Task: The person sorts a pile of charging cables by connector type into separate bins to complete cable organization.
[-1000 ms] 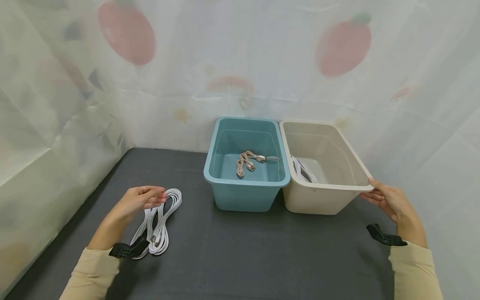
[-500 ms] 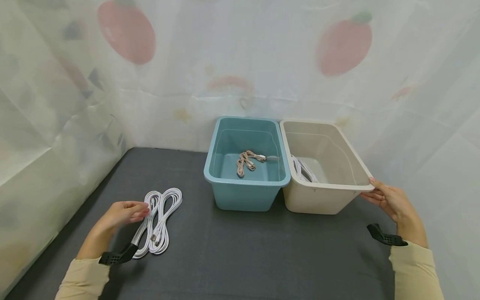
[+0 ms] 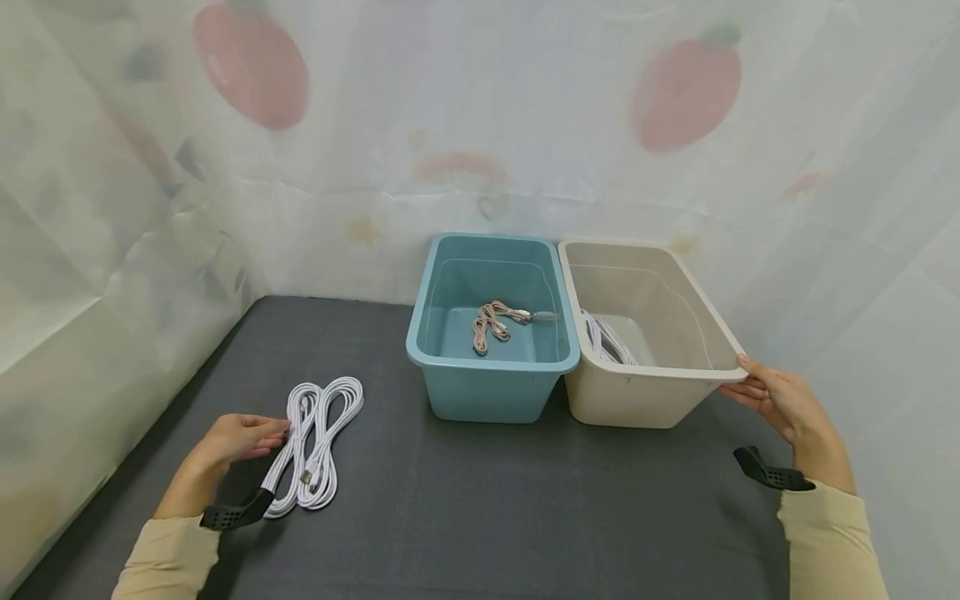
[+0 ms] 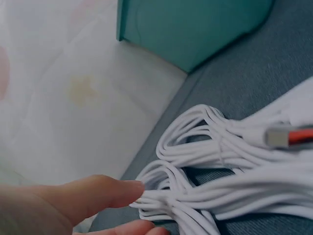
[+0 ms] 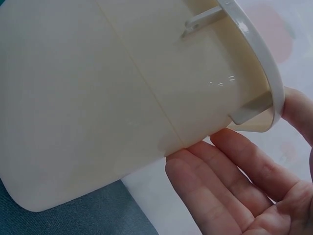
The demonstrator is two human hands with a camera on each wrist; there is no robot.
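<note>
White coiled cable (image 3: 318, 442) lies flat on the dark grey tabletop (image 3: 480, 517), front left, well apart from the two bins. It is looped into long hanks; a plug with an orange insert (image 4: 288, 136) shows among the strands in the left wrist view.

Left hand (image 3: 232, 440) sits at the coil's left edge, fingers (image 4: 98, 193) and thumb closing on a bunch of strands. Contact is plain; the pinch looks light, not yet a full grip.

Handling, judged: light, soft and limp, smooth-jacketed. Loops would likely sag and spill apart if lifted by one strand. Better hold is around the whole bundle near its middle, where the strands run together.

Right hand (image 3: 776, 404) holds the front right corner of the beige bin (image 3: 652, 400), thumb on the rim, straightened fingers (image 5: 220, 186) under the lip against the wall. Another white cable (image 3: 603, 340) lies inside that bin. Teal bin (image 3: 487, 387) stands touching it on the left, with a pinkish-tan cable (image 3: 495, 321) on its floor.

Versus one second ago: left hand was raised over the coil's top end; it has since come down and back toward the person, to the coil's left side. Coil, both bins and right hand unchanged.
</note>
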